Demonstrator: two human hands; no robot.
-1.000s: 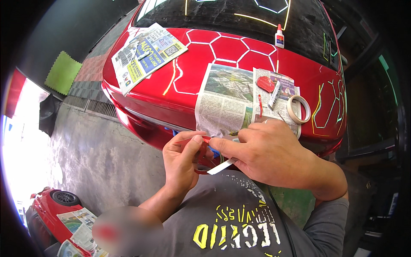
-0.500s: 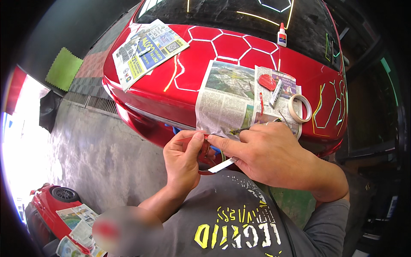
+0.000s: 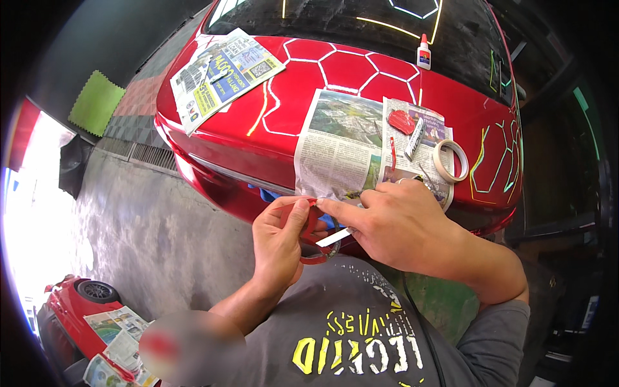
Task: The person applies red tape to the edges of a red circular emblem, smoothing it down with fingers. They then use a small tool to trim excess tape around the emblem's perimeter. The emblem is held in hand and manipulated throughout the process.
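Observation:
My left hand (image 3: 278, 235) is closed, its thumb and index finger pinching a small red piece (image 3: 313, 201). A red ring-shaped thing (image 3: 314, 259), like a roll of tape, curves below its fingers, mostly hidden by them. My right hand (image 3: 400, 226) stretches its index finger to the red piece, with the fingertip touching or nearly touching it. Its other fingers are curled, and a flat white strip (image 3: 336, 237) sticks out beneath them. What the strip belongs to is hidden. Both hands are in front of the red car (image 3: 225, 151).
Newspaper sheets (image 3: 335, 151) on the car carry a red lump (image 3: 401, 121), a white tube (image 3: 414, 140) and a masking tape roll (image 3: 450, 161). Farther back stands a white glue bottle (image 3: 423, 55). Another newspaper (image 3: 225, 80) lies left; blue material (image 3: 264, 192) shows behind my hands.
Both hands have shifted slightly right, the fingertips still meeting at the red piece. More of the red ring shows below the left fingers, and the white strip has tilted up a little.

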